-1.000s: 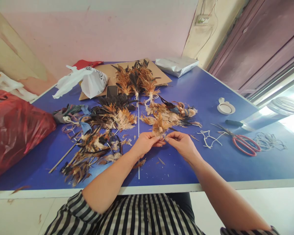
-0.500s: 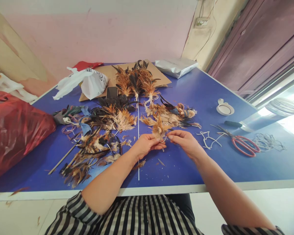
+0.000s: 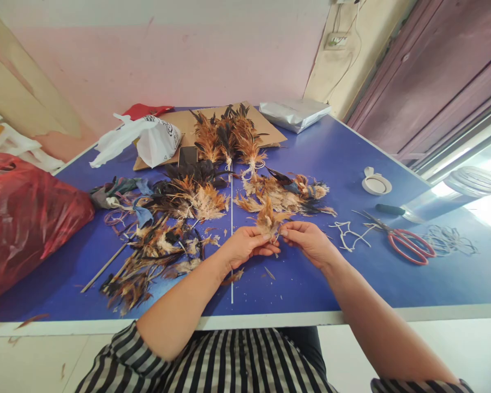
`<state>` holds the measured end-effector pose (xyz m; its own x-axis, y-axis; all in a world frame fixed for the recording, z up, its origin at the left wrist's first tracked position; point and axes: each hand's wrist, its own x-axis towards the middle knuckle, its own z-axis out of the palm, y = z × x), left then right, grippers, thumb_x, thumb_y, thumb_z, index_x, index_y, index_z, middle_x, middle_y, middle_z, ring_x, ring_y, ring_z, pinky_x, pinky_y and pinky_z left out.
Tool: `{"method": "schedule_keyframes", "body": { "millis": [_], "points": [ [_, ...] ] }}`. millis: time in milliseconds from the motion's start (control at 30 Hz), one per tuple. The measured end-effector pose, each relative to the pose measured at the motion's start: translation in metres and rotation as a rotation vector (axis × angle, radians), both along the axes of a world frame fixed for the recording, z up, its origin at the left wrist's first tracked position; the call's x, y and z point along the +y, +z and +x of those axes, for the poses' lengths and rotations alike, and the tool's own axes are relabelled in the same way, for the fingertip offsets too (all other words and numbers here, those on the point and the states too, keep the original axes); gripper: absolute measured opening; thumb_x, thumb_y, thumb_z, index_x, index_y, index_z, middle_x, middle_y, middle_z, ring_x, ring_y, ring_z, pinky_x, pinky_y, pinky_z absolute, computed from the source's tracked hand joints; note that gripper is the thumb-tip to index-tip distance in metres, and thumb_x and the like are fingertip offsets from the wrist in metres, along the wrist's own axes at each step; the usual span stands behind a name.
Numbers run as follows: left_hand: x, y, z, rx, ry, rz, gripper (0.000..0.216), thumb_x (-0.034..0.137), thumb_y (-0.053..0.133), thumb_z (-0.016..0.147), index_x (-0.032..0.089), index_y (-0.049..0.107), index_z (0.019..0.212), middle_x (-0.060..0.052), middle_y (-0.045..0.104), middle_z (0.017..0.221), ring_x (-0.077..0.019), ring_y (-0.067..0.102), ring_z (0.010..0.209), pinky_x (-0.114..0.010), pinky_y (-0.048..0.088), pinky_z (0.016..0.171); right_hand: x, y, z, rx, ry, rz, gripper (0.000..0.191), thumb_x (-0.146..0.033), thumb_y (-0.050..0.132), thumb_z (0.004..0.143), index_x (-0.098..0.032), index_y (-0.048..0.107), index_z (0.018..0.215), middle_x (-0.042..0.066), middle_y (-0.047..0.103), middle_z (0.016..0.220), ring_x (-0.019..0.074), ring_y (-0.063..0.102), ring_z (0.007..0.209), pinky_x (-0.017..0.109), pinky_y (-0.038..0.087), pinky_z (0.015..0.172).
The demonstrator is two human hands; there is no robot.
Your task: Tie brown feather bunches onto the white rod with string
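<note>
Upright in my left hand (image 3: 251, 244) is a small bunch of tan feathers (image 3: 269, 218), its quills pinched between thumb and fingers. Close by on the right, my right hand (image 3: 306, 238) is closed in a pinch at the base of the bunch, on what looks like a thin white string; the fingertips partly hide it. Just beyond my hands lies a pile of tan and dark feathers (image 3: 270, 191). To the left spread a black and tan feather heap (image 3: 192, 199) and loose brown feathers (image 3: 135, 284).
Red-handled scissors (image 3: 411, 245), cut white string (image 3: 349, 234), a string tangle (image 3: 450, 240), a dark-handled tool (image 3: 388, 209), a round lid (image 3: 376, 184) and a clear jar (image 3: 454, 188) stand right. Tied feather bunches (image 3: 229, 134) lie on cardboard (image 3: 274, 134). A red bag (image 3: 33, 218) sits left.
My right hand has moved slightly left, bringing its fingertips closer to the base of the feather bunch. My left hand keeps its hold on the feathers.
</note>
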<state>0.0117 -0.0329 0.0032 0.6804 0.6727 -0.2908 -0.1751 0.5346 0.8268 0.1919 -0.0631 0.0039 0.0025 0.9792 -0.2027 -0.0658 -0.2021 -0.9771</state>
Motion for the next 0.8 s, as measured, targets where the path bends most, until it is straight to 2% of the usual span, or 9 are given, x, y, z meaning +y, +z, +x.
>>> {"method": "schedule_keyframes", "body": {
  "millis": [267,467,567,667,800],
  "points": [
    [0.0,0.001,-0.003,-0.09,-0.067,-0.005,0.022,0.027,0.064,0.072,0.008,0.063,0.082,-0.011,0.066,0.086,-0.0138,0.065,0.073,-0.016,0.05,0.062,-0.002,0.001,-0.001,-0.135,-0.062,0.026,0.023,-0.034,0.067,0.063,-0.014,0.066,0.075,0.0,0.057,0.06,0.0077,0.043,0.05,0.023,0.033,0.05],
    [-0.003,0.004,-0.004,-0.045,-0.159,-0.01,0.026,0.029,0.069,0.066,0.005,0.064,0.076,-0.009,0.066,0.07,-0.0125,0.064,0.062,-0.017,0.049,0.059,-0.001,0.003,-0.004,-0.196,-0.051,0.122,0.019,-0.032,0.062,0.067,-0.015,0.062,0.073,-0.002,0.053,0.059,0.007,0.039,0.049,0.023,0.032,0.049],
    [-0.004,0.004,-0.004,-0.034,-0.199,-0.012,0.028,0.029,0.071,0.064,0.004,0.064,0.076,-0.01,0.066,0.068,-0.0139,0.064,0.061,-0.018,0.049,0.057,0.001,0.003,0.001,-0.182,-0.1,0.162,0.017,-0.031,0.06,0.068,-0.015,0.06,0.074,-0.002,0.054,0.059,0.0071,0.039,0.049,0.022,0.029,0.047],
    [-0.001,0.001,-0.006,-0.077,-0.199,-0.017,0.027,0.029,0.07,0.066,0.004,0.064,0.076,-0.01,0.065,0.07,-0.0131,0.064,0.062,-0.017,0.049,0.057,0.001,0.003,0.008,-0.149,-0.125,0.113,0.023,-0.037,0.062,0.068,-0.016,0.06,0.076,-0.003,0.051,0.053,0.0075,0.04,0.046,0.022,0.027,0.044],
    [0.003,-0.002,-0.009,-0.144,-0.171,-0.028,0.023,0.028,0.066,0.07,0.006,0.064,0.078,-0.008,0.064,0.072,-0.0089,0.062,0.061,-0.014,0.048,0.057,-0.006,0.004,0.011,-0.027,-0.033,-0.025,0.029,-0.04,0.066,0.065,-0.015,0.061,0.077,-0.003,0.049,0.052,0.0074,0.041,0.047,0.022,0.028,0.045]
  ]
}}
